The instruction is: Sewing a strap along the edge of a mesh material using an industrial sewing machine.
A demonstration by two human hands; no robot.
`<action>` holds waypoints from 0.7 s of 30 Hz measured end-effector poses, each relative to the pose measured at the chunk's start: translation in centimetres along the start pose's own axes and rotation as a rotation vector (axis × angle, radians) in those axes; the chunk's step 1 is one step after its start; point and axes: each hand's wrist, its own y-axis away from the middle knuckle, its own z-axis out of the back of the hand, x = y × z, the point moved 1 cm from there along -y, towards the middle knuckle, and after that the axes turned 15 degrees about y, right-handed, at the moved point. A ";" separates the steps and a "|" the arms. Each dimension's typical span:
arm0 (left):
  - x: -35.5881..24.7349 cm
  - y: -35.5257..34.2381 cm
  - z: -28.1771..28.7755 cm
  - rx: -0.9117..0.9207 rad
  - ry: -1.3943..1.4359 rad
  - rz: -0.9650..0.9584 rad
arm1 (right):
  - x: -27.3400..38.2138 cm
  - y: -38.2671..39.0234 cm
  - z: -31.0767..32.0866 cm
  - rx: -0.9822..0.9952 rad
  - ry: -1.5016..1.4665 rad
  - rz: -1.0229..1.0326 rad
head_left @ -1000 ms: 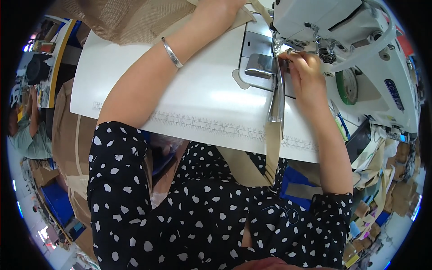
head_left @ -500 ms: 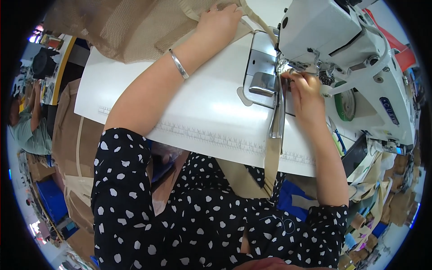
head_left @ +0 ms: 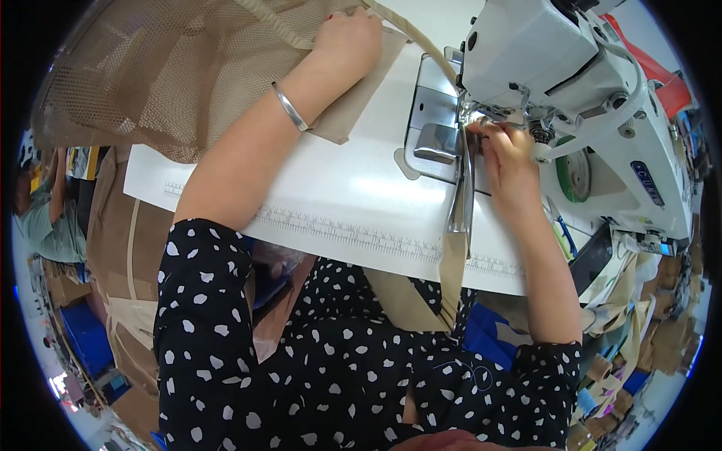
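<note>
My left hand [head_left: 350, 41] is closed on brown mesh fabric [head_left: 158, 83] at the far side of the white table, its fingertips at the fabric's taped edge. A plain brown fabric piece [head_left: 353, 113] lies beneath that wrist. A narrow tan strip [head_left: 453, 263] rises from my lap through a metal folding guide [head_left: 460, 203] to the needle area of a white sewing machine [head_left: 519, 52]. Beyond the needle a bound edge [head_left: 417, 34] curves back toward my left hand. My right hand [head_left: 511, 154] is closed beside the presser foot, fingertips pinched together; what they grip is hidden.
A ruler scale [head_left: 346, 233] runs along the near edge of the white table [head_left: 338, 188]. Right of the needle stand a green-rimmed reel [head_left: 575, 173] and blue-handled snips [head_left: 565, 237]. Brown cloth [head_left: 116, 248] hangs at left, where another person [head_left: 53, 218] sits. Fabric scraps fill the right side.
My left hand has moved slightly left, and the mesh fabric has shifted left and nearer. More of the plain brown piece shows under the wrist. My right hand stays almost in place.
</note>
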 end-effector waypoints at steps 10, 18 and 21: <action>-1.1 -0.2 3.1 0.171 -0.055 0.078 | -0.5 0.0 -0.4 -0.019 0.033 0.020; -1.2 -0.2 2.8 0.114 -0.101 0.123 | -0.7 0.2 -0.5 0.012 0.028 0.009; -1.1 -0.3 2.7 0.154 -0.137 0.127 | -0.7 0.2 -0.6 -0.022 0.030 0.034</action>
